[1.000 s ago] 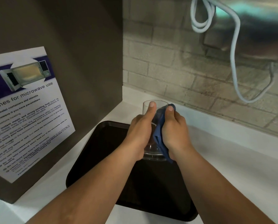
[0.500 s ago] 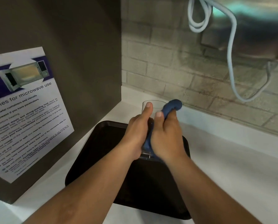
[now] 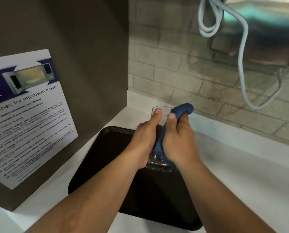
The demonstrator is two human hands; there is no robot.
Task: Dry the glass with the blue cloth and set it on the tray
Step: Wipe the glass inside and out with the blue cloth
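A clear drinking glass point(image 3: 164, 110) is held upright above the black tray point(image 3: 106, 148), between both my hands. My left hand point(image 3: 145, 138) grips its left side, thumb up near the rim. My right hand point(image 3: 177, 140) presses the blue cloth point(image 3: 184, 109) against the glass's right side; a fold of cloth bulges over the rim. The glass's thick base point(image 3: 159, 165) shows below my palms, a little above the tray's surface.
A dark panel with a microwave-use poster point(image 3: 28, 115) stands close on the left. A tiled wall point(image 3: 174, 73) runs behind. White cables point(image 3: 241, 47) hang from a metal appliance at the upper right. White counter point(image 3: 241, 165) extends to the right of the tray.
My right hand has shifted the cloth up the glass's side, so a fold now bulges over the rim. The glass and my left hand stay in about the same place.
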